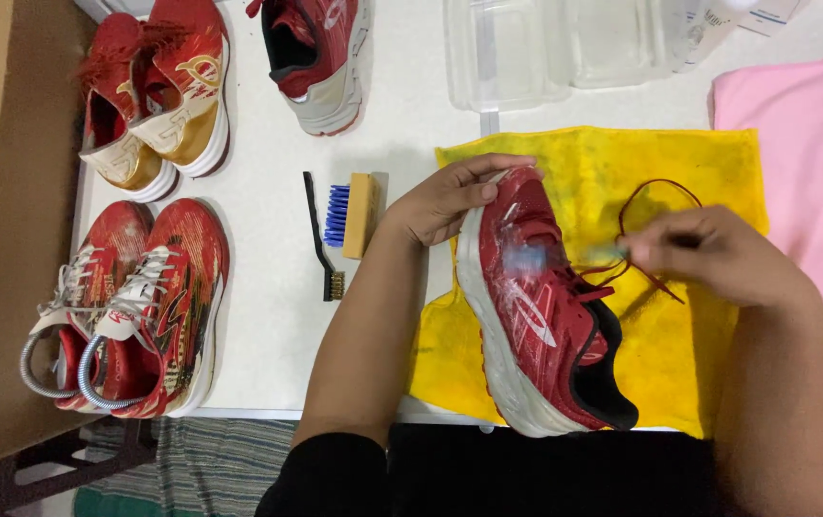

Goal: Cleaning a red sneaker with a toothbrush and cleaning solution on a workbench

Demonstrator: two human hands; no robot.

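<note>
My left hand (450, 199) grips the toe of the red mesh running shoe with the white sole (536, 306), fingers curled over the tip, holding it tilted on its side. The shoe lies on the stained yellow cloth (679, 172), which spreads out beneath both my hands on the white tabletop (277, 316). My right hand (718, 254) is closed around the handle of a small pale-blue brush (545, 257), blurred, its bristle end touching the shoe's upper just below my left hand. A loose dark-red shoelace (655, 206) curls on the cloth close to my right hand. Just left of my left wrist lie a blue-bristled wooden block brush (352, 214) and a thin black-handled wire brush (320, 239). Further left sit two pairs of red sneakers, one gold-trimmed (157, 96), one with white laces (129, 306). Beyond my hands stands a clear plastic container (555, 43).
</note>
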